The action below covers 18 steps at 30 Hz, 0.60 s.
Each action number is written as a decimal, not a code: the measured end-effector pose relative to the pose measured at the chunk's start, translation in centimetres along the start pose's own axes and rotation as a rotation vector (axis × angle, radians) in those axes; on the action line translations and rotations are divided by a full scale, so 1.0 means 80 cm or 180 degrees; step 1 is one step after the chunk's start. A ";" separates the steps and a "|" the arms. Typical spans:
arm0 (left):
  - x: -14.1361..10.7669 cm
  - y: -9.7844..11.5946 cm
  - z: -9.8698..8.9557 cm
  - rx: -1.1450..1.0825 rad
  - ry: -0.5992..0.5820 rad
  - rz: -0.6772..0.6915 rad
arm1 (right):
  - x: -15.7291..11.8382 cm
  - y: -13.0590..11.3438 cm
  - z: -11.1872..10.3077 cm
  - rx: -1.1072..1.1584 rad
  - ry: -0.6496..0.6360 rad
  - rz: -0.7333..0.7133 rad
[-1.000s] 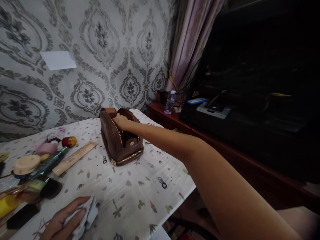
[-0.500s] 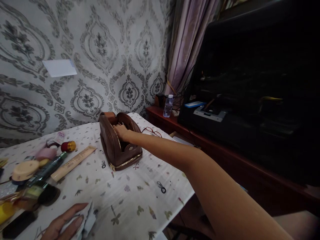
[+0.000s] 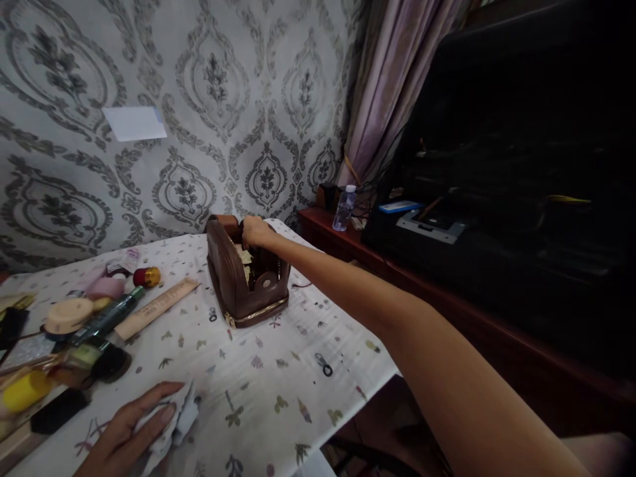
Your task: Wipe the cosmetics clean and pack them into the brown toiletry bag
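Note:
A brown leather bag with a gold zipper stands unzipped on the patterned white tablecloth. My right hand is at the bag's back opening, fingers bent down behind the edge; what they hold, if anything, is hidden. Something pale yellow shows inside the bag. Near the front of the table, my left hand grips a crumpled white tissue between thumb and fingers. A beige tube lies between the bag and a pile of cosmetics.
Several cosmetics, among them a dark green tube, a round beige compact and a yellow-capped item, cover the left side. A clear bottle stands on a red-brown ledge beside a large black screen.
My right hand has risen from inside the bag to its back edge, showing the pale yellow contents. The red glasses are now mostly hidden behind my forearm. The camera view has shifted slightly.

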<state>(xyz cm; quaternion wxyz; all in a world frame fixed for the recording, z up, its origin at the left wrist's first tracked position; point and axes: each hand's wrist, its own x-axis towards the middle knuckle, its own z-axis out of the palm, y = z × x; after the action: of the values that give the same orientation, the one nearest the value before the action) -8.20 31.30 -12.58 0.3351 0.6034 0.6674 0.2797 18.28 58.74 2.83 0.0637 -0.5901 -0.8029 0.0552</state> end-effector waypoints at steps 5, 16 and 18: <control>-0.005 0.014 0.003 -0.0036 0.0196 0.0053 | -0.004 0.000 0.001 -0.0043 -0.0189 0.0212; 0.004 -0.012 -0.001 0.0089 0.0048 0.0035 | 0.017 0.002 0.032 -0.0336 -0.0222 0.0164; 0.005 -0.017 -0.002 0.0093 -0.0016 0.0063 | 0.014 0.001 0.033 -0.0394 -0.0140 0.0059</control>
<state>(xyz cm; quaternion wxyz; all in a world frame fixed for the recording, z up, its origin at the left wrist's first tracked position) -9.17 31.54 -13.62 0.3251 0.6155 0.6646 0.2717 17.57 59.75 0.24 0.0089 -0.5990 -0.8005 0.0191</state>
